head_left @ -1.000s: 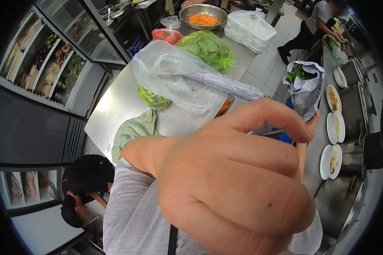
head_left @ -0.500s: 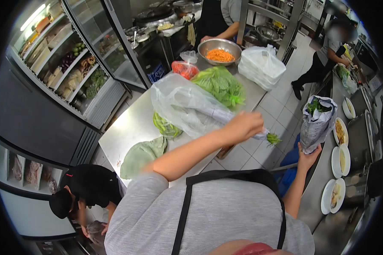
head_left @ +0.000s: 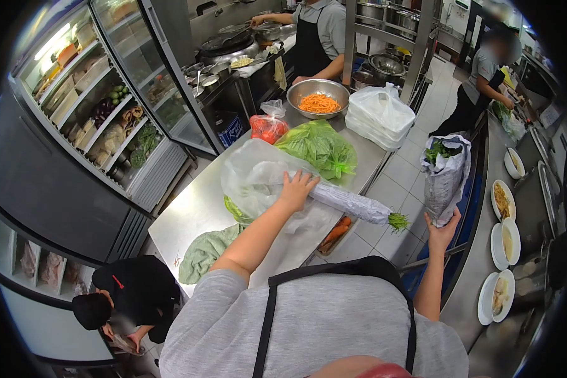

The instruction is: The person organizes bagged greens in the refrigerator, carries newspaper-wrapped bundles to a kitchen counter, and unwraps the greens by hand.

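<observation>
My left hand (head_left: pixel 298 189) lies with fingers spread on a clear plastic bag (head_left: pixel 246 169), over the covered end of a paper-wrapped bundle (head_left: pixel 353 203). Green stems (head_left: pixel 399 220) stick out of that bundle's far end, past the table edge. On the right, my right hand (head_left: pixel 443 230) grips the lower end of a second paper-wrapped bundle of leafy greens (head_left: pixel 444 183), held upright with dark leaves showing at its top. Bagged green leaves (head_left: pixel 318 148) sit just behind the plastic bag.
The steel table (head_left: pixel 176 223) also bears a green cloth (head_left: pixel 209 253), bagged tomatoes (head_left: pixel 269 129), a bowl of shredded carrot (head_left: pixel 318 97) and white bagged boxes (head_left: pixel 380 116). Bowls of food (head_left: pixel 501 242) line the right counter. One person (head_left: pixel 129 290) crouches lower left; others work behind.
My left hand has moved left from above the first bundle's stem end and come down on the plastic bag. The upright bundle in my right hand has shifted slightly left.
</observation>
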The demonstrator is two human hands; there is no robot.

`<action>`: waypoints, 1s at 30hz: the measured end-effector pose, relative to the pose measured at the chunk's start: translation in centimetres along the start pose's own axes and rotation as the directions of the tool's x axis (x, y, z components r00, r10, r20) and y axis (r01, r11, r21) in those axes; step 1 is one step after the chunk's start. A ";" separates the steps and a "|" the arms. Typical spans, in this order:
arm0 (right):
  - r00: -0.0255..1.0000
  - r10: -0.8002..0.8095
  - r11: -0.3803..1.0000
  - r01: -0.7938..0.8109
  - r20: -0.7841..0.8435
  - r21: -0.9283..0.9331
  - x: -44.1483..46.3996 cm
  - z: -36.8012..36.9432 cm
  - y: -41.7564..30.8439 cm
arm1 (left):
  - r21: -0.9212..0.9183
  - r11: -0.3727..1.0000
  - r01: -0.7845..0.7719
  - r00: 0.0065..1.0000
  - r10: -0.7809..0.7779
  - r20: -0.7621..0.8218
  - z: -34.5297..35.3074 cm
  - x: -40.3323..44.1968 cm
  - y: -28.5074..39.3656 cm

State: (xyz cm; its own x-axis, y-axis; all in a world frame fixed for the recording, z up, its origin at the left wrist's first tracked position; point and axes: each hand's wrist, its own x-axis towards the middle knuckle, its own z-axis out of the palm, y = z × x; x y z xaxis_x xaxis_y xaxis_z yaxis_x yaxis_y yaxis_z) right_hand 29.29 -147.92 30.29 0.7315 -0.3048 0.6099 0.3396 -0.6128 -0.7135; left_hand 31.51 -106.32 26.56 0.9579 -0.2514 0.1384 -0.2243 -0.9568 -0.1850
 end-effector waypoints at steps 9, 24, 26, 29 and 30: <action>0.999 0.022 0.995 -0.026 -0.041 -0.098 -0.6 -1.6 -0.7 | -0.056 0.995 -0.086 0.995 0.083 -0.058 -1.6 1.7 -0.8; 0.995 0.100 0.995 -0.100 -0.026 -0.007 0.5 -2.6 -0.5 | 0.082 0.990 0.113 0.977 -0.126 0.175 -7.4 1.6 -10.5; 0.994 0.105 0.993 -0.105 0.009 0.047 1.2 -1.6 -1.1 | -0.196 0.972 0.127 0.939 -0.055 0.339 -12.9 2.3 -6.8; 0.985 0.140 0.975 -0.155 0.098 0.158 2.5 0.2 -1.9 | -0.805 0.556 -0.208 0.938 0.347 -0.002 -18.7 5.0 -0.2; 0.986 0.115 0.967 -0.139 0.117 0.215 3.2 1.1 -2.3 | -0.871 0.355 -0.340 0.895 0.405 -0.184 -19.8 6.2 2.5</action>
State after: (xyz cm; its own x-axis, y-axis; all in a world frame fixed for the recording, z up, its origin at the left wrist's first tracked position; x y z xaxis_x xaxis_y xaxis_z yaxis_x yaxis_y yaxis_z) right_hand 31.52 -146.71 33.52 0.8302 -0.2857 0.4787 0.3540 -0.3932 -0.8486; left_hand 33.34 -113.22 46.22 0.7339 -0.6399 0.2279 -0.5610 -0.3818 0.7345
